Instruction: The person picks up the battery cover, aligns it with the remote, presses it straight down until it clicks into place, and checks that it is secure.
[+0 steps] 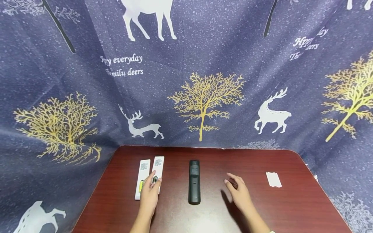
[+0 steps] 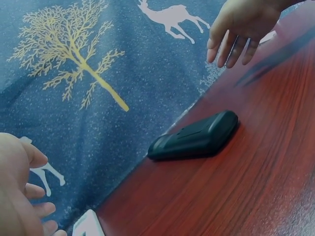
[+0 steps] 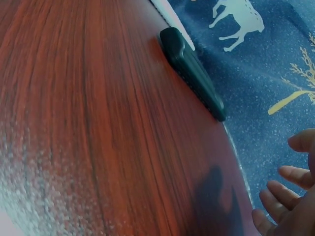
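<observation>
My left hand (image 1: 150,193) hovers over two white remote controls, its fingers relaxed and holding nothing. The left white remote control (image 1: 144,168) lies back up with a yellow-green battery (image 1: 141,185) showing in it. Beside it, the right white remote control (image 1: 158,164) shows a dark battery (image 1: 155,179) and is partly hidden by my fingers. A black remote control (image 1: 194,191) lies face down between my hands. My right hand (image 1: 240,195) is held above the table to its right, fingers loosely bent, with nothing in it; the right wrist view shows its fingers (image 3: 280,196) spread.
A flat white piece with notched ends (image 1: 273,179) lies on the right of the reddish-brown table (image 1: 215,207). Behind and at both sides of the table hangs a blue cloth (image 1: 180,106) printed with deer and trees.
</observation>
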Demonstrator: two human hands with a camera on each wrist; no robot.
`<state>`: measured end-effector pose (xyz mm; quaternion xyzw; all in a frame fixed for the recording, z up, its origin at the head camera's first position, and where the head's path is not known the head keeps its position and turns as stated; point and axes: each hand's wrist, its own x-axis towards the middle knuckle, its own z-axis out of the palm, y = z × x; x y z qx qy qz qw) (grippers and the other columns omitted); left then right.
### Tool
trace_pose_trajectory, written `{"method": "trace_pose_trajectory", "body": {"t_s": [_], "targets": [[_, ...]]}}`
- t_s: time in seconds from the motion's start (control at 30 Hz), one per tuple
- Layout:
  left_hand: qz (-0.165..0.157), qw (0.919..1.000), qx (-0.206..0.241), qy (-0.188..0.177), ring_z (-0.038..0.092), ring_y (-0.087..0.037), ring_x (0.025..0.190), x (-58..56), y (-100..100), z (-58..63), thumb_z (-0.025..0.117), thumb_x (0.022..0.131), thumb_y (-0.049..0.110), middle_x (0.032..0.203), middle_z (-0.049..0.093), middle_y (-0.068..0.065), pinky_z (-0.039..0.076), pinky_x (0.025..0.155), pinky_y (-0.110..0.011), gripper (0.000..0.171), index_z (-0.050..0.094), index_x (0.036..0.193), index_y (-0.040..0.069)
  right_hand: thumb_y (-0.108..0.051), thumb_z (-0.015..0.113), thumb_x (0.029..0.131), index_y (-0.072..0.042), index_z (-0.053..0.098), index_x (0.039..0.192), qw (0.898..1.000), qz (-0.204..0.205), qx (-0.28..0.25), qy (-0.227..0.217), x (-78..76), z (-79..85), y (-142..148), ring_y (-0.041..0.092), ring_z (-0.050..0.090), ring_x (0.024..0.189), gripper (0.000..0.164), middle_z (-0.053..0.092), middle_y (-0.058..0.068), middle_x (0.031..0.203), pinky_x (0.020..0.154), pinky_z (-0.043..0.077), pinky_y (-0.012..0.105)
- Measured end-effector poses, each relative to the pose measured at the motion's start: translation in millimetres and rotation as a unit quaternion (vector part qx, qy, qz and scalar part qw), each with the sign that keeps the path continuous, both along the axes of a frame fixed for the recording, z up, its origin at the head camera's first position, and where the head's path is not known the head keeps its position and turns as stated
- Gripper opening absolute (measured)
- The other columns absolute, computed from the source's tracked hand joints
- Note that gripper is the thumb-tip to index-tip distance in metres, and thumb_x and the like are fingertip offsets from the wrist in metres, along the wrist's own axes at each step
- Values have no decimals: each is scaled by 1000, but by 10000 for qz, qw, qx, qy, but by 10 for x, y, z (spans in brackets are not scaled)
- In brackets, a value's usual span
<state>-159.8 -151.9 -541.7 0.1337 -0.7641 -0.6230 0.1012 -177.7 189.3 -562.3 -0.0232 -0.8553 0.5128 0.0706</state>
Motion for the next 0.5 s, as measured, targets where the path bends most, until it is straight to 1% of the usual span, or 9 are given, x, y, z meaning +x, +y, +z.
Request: {"method": "trace_pose_trajectory", "body": {"t_s": [0.13,0.23,0.3,0.5], "targets": [[-26,10000,-30,-74,32,-45,148,2,-36,-2,57,102,16,157,36,-26,29,121,-58,52,44,150,2,-21,64,100,-4,59,138,9999,-50,106,49,10,3,28,37,63,123,42,59,19,132,104,51,48],[-44,9999,-66,-74,29,-44,150,9,-57,3,57,102,15,157,36,-27,27,122,-57,53,43,151,1,-20,64,100,-3,59,138,9999,-53,80,62,8,6,46,39,63,123,42,58,20,132,105,51,48],[-27,9999,-113,-37,29,-44,150,15,-67,6,57,102,15,156,37,-27,26,122,-57,53,43,150,0,-20,63,100,-2,59,138,10000,-61,64,36,3,4,63,39,62,124,42,57,20,133,106,50,48],[-3,10000,-67,28,31,-43,149,27,-98,7,58,101,14,156,37,-27,28,122,-54,53,43,150,-1,-22,63,100,-4,58,139,9999,-77,89,-102,-13,-10,125,37,61,127,43,55,19,136,108,48,48]]}}
